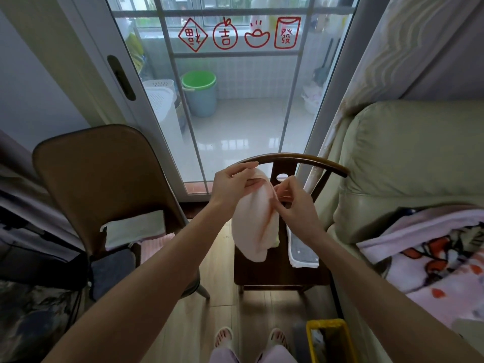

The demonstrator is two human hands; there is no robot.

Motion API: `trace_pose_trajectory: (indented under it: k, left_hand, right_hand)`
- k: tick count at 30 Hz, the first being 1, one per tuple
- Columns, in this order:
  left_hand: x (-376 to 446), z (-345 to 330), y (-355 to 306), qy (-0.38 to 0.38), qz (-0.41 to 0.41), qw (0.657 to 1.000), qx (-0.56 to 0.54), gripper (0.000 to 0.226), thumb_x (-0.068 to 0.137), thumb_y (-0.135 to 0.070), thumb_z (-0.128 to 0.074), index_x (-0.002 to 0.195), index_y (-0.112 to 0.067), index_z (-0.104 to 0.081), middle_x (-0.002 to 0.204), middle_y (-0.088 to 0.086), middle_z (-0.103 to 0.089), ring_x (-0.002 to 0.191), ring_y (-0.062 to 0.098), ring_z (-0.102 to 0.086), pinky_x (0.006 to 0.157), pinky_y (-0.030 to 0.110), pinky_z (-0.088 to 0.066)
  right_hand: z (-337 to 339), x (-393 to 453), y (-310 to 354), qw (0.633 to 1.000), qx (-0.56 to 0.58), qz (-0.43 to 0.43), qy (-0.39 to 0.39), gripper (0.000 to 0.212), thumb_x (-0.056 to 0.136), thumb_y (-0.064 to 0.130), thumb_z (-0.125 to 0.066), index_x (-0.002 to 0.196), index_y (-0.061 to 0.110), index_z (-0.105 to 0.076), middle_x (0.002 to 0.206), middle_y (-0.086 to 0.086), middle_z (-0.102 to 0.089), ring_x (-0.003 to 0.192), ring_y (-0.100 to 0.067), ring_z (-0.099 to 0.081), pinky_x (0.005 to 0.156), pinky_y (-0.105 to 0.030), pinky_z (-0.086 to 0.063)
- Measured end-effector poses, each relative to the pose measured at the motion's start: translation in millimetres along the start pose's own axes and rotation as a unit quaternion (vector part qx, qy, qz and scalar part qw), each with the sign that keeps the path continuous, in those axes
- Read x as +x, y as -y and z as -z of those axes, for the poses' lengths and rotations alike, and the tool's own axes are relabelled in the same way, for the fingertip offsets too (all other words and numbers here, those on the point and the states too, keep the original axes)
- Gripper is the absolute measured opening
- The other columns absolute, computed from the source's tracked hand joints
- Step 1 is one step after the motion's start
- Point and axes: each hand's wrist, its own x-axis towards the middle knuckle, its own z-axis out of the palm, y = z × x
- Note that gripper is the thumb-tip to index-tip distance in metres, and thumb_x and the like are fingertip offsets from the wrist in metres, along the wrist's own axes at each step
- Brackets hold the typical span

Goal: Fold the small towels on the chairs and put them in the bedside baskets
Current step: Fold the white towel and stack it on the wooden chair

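A pale pink small towel (255, 226) hangs in the air above the dark wooden chair (277, 273). My left hand (234, 183) grips its upper left edge near the chair's curved back rail. My right hand (294, 201) pinches the upper right edge. A grey towel with a white border (303, 251) lies on that chair's seat. On the brown padded chair (99, 174) to the left lie a white towel (136, 227), a pink towel (155, 244) and a dark grey one (112, 271). A yellow-rimmed basket (328, 341) stands on the floor at lower right.
A cream leather armchair (408, 158) with a patterned pink blanket (432, 260) fills the right side. A glass sliding door (235, 100) is straight ahead, a balcony with a green bucket behind it. Dark cloth-covered items crowd the left. My slippered feet stand on wooden floor.
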Motion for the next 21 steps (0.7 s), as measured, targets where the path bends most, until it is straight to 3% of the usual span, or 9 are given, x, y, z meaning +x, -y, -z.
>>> trace_pose_trajectory:
  k: [3, 5, 8, 10, 12, 16, 19, 21]
  left_hand:
    - [-1, 1, 1, 0.010, -0.061, 0.989, 0.136, 0.023, 0.082, -0.013, -0.073, 0.105, -0.016, -0.074, 0.096, -0.001, -0.074, 0.088, 0.009, -0.069, 0.079, 0.021, -0.056]
    - [0, 4, 3, 0.038, -0.120, 0.971, 0.206, 0.024, 0.079, -0.013, -0.077, 0.103, -0.015, -0.074, 0.095, -0.003, -0.074, 0.088, 0.004, -0.068, 0.077, 0.016, -0.053]
    - [3, 7, 4, 0.071, -0.163, 0.964, 0.200, 0.016, 0.080, 0.000, -0.074, 0.096, -0.003, -0.074, 0.091, 0.011, -0.073, 0.088, 0.018, -0.071, 0.080, 0.029, -0.058]
    - [1, 9, 2, 0.089, -0.168, 0.967, 0.167, 0.016, 0.081, 0.006, -0.070, 0.096, 0.000, -0.072, 0.089, 0.016, -0.071, 0.086, 0.021, -0.070, 0.076, 0.029, -0.059]
    - [0, 12, -1, 0.104, -0.181, 0.962, 0.177, 0.017, 0.081, 0.004, -0.072, 0.096, -0.002, -0.072, 0.089, 0.013, -0.072, 0.086, 0.018, -0.070, 0.075, 0.023, -0.057]
    - [3, 22, -7, 0.118, -0.184, 0.948, 0.232, 0.029, 0.076, -0.004, -0.079, 0.100, -0.017, -0.072, 0.098, -0.001, -0.074, 0.092, 0.010, -0.071, 0.085, 0.019, -0.053]
    - [6, 25, -9, 0.102, -0.191, 0.945, 0.245, 0.026, 0.077, -0.008, -0.078, 0.101, -0.017, -0.073, 0.096, -0.004, -0.075, 0.091, 0.007, -0.070, 0.081, 0.016, -0.052]
    - [6, 25, -9, 0.099, -0.188, 0.948, 0.238, 0.023, 0.078, -0.010, -0.078, 0.101, -0.013, -0.074, 0.092, -0.001, -0.075, 0.089, 0.011, -0.071, 0.079, 0.020, -0.055]
  right_hand:
    - [-1, 2, -2, 0.998, -0.032, 0.008, -0.056, 0.016, 0.087, -0.006, -0.056, 0.081, 0.008, -0.051, 0.074, -0.005, -0.060, 0.068, -0.017, -0.056, 0.065, -0.039, -0.048]
    - [4, 6, -5, 0.995, -0.058, 0.012, -0.076, 0.018, 0.086, -0.010, -0.051, 0.078, 0.006, -0.055, 0.071, -0.003, -0.058, 0.065, -0.016, -0.052, 0.062, -0.037, -0.045]
    - [14, 10, -10, 0.991, -0.104, 0.027, -0.084, 0.023, 0.087, -0.010, -0.049, 0.082, 0.007, -0.063, 0.082, -0.003, -0.064, 0.077, -0.016, -0.057, 0.070, -0.032, -0.048]
    - [20, 12, -11, 0.985, -0.142, 0.029, -0.092, 0.025, 0.088, -0.008, -0.051, 0.088, 0.010, -0.069, 0.090, -0.003, -0.068, 0.079, -0.011, -0.057, 0.070, -0.020, -0.047]
    - [23, 15, -10, 0.976, -0.190, 0.030, -0.102, 0.026, 0.089, -0.004, -0.054, 0.093, 0.012, -0.074, 0.095, -0.001, -0.071, 0.079, -0.007, -0.055, 0.066, -0.008, -0.036]
    - [25, 13, -5, 0.996, -0.088, 0.002, -0.005, 0.029, 0.089, -0.004, -0.053, 0.105, 0.011, -0.071, 0.102, -0.001, -0.067, 0.090, -0.012, -0.058, 0.072, -0.010, -0.042]
    - [23, 11, -4, 0.996, -0.021, -0.022, 0.084, 0.030, 0.092, 0.003, -0.054, 0.115, 0.021, -0.063, 0.110, 0.011, -0.057, 0.102, -0.006, -0.056, 0.081, -0.015, -0.045]
    - [18, 13, -5, 0.995, -0.004, -0.023, 0.095, 0.028, 0.091, 0.013, -0.061, 0.114, 0.029, -0.059, 0.111, 0.015, -0.052, 0.105, -0.002, -0.052, 0.082, -0.016, -0.043]
